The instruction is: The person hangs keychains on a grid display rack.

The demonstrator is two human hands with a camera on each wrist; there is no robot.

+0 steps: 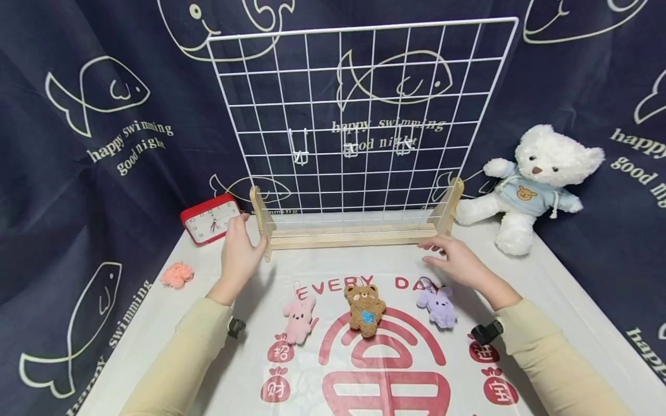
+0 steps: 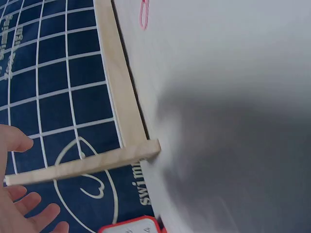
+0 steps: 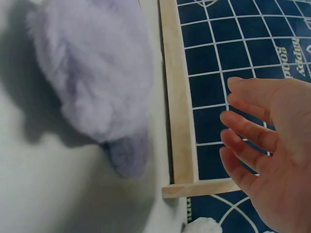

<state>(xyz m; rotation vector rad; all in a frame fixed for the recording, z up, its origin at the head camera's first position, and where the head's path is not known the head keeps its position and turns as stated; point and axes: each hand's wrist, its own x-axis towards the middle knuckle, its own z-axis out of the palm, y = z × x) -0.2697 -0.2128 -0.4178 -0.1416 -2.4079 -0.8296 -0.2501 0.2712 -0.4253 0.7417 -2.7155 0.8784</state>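
A white wire grid rack (image 1: 359, 104) stands upright in a wooden base (image 1: 354, 237), with several small white hooks (image 1: 351, 151) hung across its middle. My left hand (image 1: 240, 254) is beside the base's left end, thumb and fingers spread apart around nothing. By the right end, my right hand (image 1: 458, 261) hovers with relaxed, slightly bent fingers and holds nothing. On the cloth in front lie a pink plush keychain (image 1: 299, 318), a brown bear keychain (image 1: 366, 310) with a blue patch, and a purple plush keychain (image 1: 439, 306), also large in the right wrist view.
A red alarm clock (image 1: 212, 219) stands left of the rack, with a coral yarn bundle (image 1: 177, 275) nearer the front. At the right sits a white teddy bear (image 1: 536, 185) in a blue hoodie. A dark fish-print curtain (image 1: 125, 190) hangs behind the white table (image 1: 140, 341).
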